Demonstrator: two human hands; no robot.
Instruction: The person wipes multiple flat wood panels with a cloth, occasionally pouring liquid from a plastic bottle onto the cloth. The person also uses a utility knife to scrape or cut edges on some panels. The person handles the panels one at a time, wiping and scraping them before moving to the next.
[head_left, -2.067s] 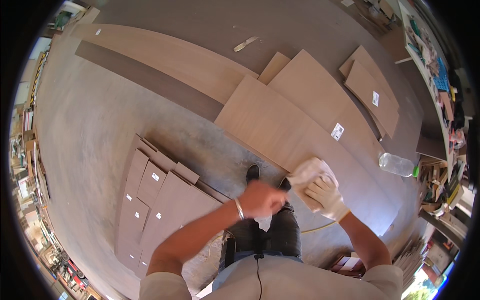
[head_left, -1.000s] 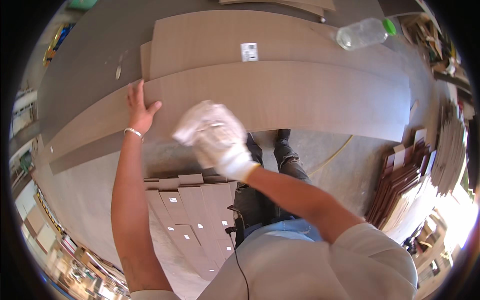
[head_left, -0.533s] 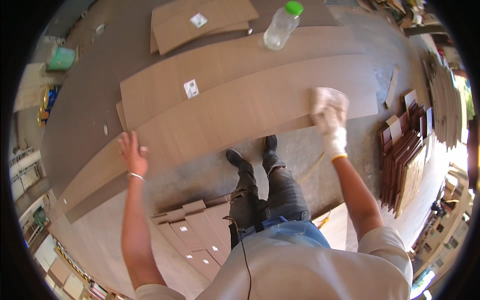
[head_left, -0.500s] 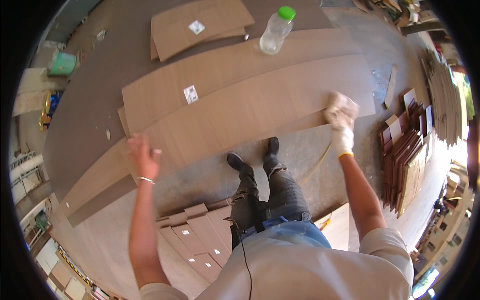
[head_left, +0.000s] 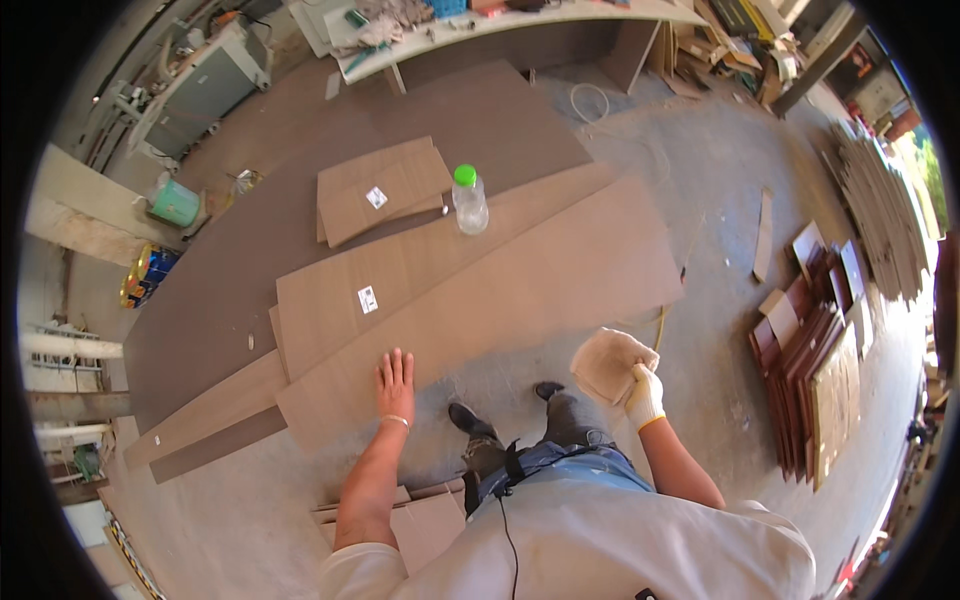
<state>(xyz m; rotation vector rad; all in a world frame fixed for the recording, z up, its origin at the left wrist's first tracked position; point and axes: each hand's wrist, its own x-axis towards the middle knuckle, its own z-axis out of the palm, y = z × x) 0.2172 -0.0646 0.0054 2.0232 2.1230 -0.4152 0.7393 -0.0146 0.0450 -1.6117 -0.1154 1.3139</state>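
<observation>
A long brown wood-grain panel (head_left: 520, 290) lies slanted over other panels at waist level in front of me. My left hand (head_left: 395, 382) is bare, its fingers stretched out flat on the panel's near edge. My right hand (head_left: 645, 394), in a white glove, grips a folded beige cloth (head_left: 612, 367) beside the near edge, apart from the panel. Behind lies another long panel (head_left: 330, 288) with a white label. A clear bottle with a green cap (head_left: 470, 205) stands at its far edge, next to a small stack of shorter panels (head_left: 385, 185).
The large dark board (head_left: 220, 310) lies underneath. Reddish-brown boards (head_left: 800, 380) stand stacked on the floor at right, near a pile of thin strips (head_left: 880, 210). A cluttered white workbench (head_left: 520, 25) is at the back. A green bucket (head_left: 175, 205) stands far left.
My right hand has drawn the cloth off the panel's right part, back toward me. My left hand has come right onto the near edge. The front panel lies more slanted, and the view has tilted up.
</observation>
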